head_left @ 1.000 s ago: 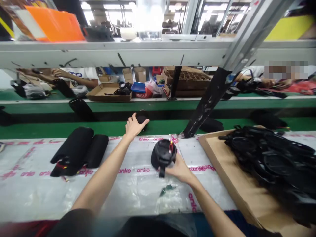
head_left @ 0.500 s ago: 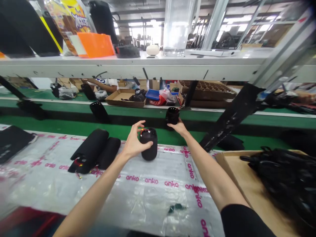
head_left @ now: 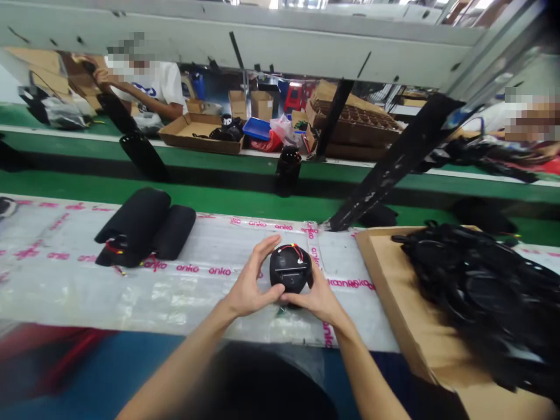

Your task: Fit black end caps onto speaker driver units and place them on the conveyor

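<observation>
Black cyl. housing (head_left: 290, 269) on counter (head_left: 52, 291), between L hand (head_left: 251, 286) and R hand (head_left: 317, 297), fingers (head_left: 265, 254) cupped around it. Looks stiff, fairly light. Grip sides, avoid red wires (head_left: 292, 252) on top: fragile.

The left hand (head_left: 254, 280) and the right hand (head_left: 317, 294) now both close on the black cylindrical housing (head_left: 290, 269) on the anko-printed plastic sheet (head_left: 210, 286); a moment ago only the left hand cupped it, while the right hand reached past the sheet's far edge. The housing no longer stands tall; its round end, with a red wire (head_left: 292, 251) across it, tips up toward the camera. The second black cylinder (head_left: 288, 169), beyond the sheet's far edge, now stands untouched, the right hand gone from it; the view has dropped, so the white shelf (head_left: 219, 35) runs along the top edge.
</observation>
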Action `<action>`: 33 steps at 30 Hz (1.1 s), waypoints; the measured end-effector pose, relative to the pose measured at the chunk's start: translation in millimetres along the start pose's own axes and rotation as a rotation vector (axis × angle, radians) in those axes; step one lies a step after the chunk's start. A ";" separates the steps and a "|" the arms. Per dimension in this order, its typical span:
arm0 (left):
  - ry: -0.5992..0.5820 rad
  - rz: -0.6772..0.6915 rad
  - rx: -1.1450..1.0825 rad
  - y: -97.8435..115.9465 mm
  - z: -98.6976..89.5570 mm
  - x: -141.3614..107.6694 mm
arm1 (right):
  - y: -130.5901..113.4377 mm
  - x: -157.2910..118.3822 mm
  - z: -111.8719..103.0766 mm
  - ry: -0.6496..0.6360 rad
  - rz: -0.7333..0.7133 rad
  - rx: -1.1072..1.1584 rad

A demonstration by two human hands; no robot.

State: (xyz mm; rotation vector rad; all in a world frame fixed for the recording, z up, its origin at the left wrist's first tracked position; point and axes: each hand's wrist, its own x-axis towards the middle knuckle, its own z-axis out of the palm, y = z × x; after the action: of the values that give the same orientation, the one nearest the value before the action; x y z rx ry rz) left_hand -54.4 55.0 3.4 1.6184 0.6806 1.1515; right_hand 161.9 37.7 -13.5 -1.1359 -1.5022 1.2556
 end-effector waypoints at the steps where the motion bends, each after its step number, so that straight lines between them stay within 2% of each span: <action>1: 0.009 -0.018 0.011 -4.4 8.9 -6.4 | 4.1 -8.0 5.3 0.073 -0.006 0.008; 5: 0.028 -0.024 0.052 -20.4 34.6 -26.1 | 13.3 -29.6 16.0 0.141 -0.127 0.106; 9: 0.117 0.060 0.121 -32.2 52.3 -28.1 | 16.8 -36.2 31.5 0.290 -0.213 0.145; 12: 0.304 0.091 0.151 -34.7 71.4 -25.3 | 14.7 -36.5 49.4 0.421 -0.188 0.141; 14: 0.409 0.059 0.152 -31.6 84.1 -25.3 | 9.5 -37.6 58.7 0.488 -0.140 0.122; 17: 0.436 -0.029 0.146 -20.8 89.1 -27.7 | -2.0 -40.1 64.8 0.526 -0.042 0.040; 19: 0.363 -0.072 0.113 -10.1 76.8 -27.3 | -9.0 -41.2 66.0 0.531 0.002 -0.006; 23: -0.010 -0.250 -0.063 18.0 26.0 -6.7 | -17.0 -43.0 67.3 0.533 0.014 0.003; 24: -0.054 -0.297 -0.068 25.7 13.3 3.4 | -18.1 -43.8 66.1 0.528 0.017 0.015; 26: -0.104 -0.355 0.026 40.8 -6.4 26.7 | -20.7 -46.2 59.0 0.472 0.042 0.035; 28: -0.224 -0.371 0.225 54.7 -17.6 49.3 | -25.4 -48.0 43.8 0.366 0.073 0.058; 30: -0.371 -0.359 0.426 66.5 -22.2 66.6 | -33.6 -47.3 21.6 0.296 0.064 0.059; 33: -0.542 -0.321 0.603 78.8 -22.9 81.9 | -53.8 -38.5 -12.6 0.325 0.054 -0.112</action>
State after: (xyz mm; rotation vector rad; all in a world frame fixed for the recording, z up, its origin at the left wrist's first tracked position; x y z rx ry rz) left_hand -51.2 106.4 107.3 2.1028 0.9268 0.2431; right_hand 176.4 -1.4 39.4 -1.3888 -1.3161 0.9747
